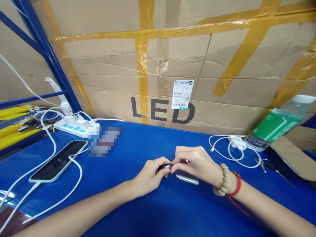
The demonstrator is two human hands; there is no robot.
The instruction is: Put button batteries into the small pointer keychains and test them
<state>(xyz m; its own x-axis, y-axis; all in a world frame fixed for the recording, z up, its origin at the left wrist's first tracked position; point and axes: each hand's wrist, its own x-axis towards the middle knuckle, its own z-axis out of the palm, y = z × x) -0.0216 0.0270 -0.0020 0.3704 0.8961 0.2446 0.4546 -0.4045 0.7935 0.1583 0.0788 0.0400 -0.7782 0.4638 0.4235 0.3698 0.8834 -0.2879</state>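
My left hand is closed around a small dark piece with a shiny silver end, held just above the blue tabletop. My right hand meets it from the right, thumb and forefinger pinched at that silver end. A small metallic bit shows under the curled fingers of my right hand; what it belongs to is hidden. Below my right hand, a slim silver cylinder with a dark end lies on the table. Fingers cover most of the dark piece, so its exact kind does not show.
Left of my hands lie a charging phone, white cables and a power strip. To the right are a charger with coiled cord, a green-labelled bottle and dark-handled tools. A large cardboard box walls off the back.
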